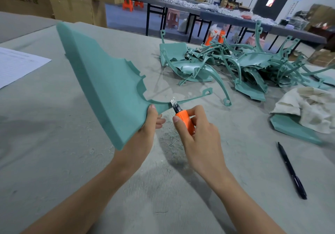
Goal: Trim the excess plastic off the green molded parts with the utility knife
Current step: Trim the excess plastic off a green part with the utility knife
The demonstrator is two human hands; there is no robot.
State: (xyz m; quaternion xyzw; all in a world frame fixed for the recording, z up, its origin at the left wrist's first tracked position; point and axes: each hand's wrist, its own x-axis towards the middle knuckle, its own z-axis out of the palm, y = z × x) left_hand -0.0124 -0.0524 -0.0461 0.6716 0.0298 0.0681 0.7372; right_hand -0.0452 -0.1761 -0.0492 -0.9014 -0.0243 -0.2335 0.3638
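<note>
My left hand grips the lower right corner of a large green molded part, holding it tilted above the grey table. A thin curved strip of excess plastic runs off that corner to the right and ends in a small loop. My right hand grips an orange utility knife. Its short blade touches the strip where it joins the part.
A heap of green parts and cut-off strips lies at the back right of the grey table. A white cloth covers another green part at right. A black pen lies at right, a sheet of paper at left.
</note>
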